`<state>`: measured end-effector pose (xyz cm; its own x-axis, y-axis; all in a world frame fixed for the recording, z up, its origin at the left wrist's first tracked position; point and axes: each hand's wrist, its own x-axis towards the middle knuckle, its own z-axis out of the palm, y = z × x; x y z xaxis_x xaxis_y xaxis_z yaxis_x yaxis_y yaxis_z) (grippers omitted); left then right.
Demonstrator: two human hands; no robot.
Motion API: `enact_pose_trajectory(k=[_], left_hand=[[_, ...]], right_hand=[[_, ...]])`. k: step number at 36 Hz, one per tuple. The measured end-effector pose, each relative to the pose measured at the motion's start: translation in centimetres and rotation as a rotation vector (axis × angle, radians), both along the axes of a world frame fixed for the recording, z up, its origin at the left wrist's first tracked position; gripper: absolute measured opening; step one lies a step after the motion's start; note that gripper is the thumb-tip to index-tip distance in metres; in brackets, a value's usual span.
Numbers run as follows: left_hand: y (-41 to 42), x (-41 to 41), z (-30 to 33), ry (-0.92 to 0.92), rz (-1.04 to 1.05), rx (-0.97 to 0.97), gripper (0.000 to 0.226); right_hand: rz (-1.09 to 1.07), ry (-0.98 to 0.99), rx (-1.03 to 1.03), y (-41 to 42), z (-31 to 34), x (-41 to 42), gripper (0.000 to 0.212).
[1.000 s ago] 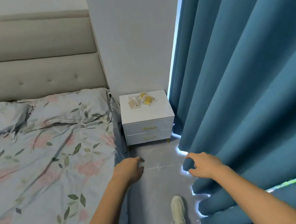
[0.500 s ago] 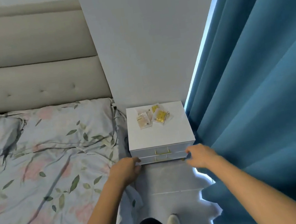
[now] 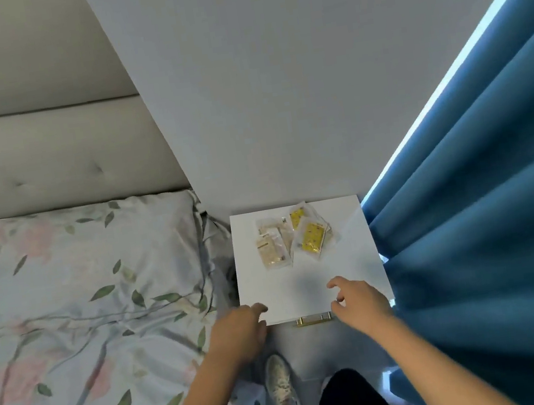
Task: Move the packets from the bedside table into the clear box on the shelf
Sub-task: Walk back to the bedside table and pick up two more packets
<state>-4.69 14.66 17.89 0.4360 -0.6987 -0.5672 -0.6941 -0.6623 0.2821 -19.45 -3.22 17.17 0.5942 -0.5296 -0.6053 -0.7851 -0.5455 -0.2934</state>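
Note:
Several small clear packets lie in a loose pile at the back of the white bedside table (image 3: pixel 309 286): beige packets (image 3: pixel 272 251) on the left, yellow packets (image 3: pixel 312 239) on the right. My left hand (image 3: pixel 239 331) hovers at the table's front left corner, fingers loosely curled, holding nothing. Over the front right part of the top is my right hand (image 3: pixel 360 301), fingers spread and bent, also holding nothing. Both hands are short of the packets. The clear box and the shelf are out of view.
A bed with floral bedding (image 3: pixel 85 316) and a padded headboard (image 3: pixel 37 160) flanks the table on the left. Blue curtains (image 3: pixel 490 221) hang close on the right. A gold drawer handle (image 3: pixel 312 319) shows below the tabletop. My feet stand on the narrow floor strip.
I have walked up to the bedside table, which now lies directly beneath me. Both hands have risen from drawer-front level to over the table's front edge, and the right hand's fingers have spread.

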Motion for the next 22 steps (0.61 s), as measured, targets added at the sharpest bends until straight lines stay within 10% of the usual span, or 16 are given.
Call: enact_pose_trajectory(k=[11,22], left_hand=[[-4.2,2.1,-13.1,0.051,0.025,0.006,0.037],[-12.5,5.7,-22.8,-0.247,0.519,-0.289,0.045]], right_hand=[[-0.305,-0.194,0.025,-5.2,-14.2,5.4,0.024],[-0.754,-0.237,0.06,-12.2,-25.3,12.1,0.067]])
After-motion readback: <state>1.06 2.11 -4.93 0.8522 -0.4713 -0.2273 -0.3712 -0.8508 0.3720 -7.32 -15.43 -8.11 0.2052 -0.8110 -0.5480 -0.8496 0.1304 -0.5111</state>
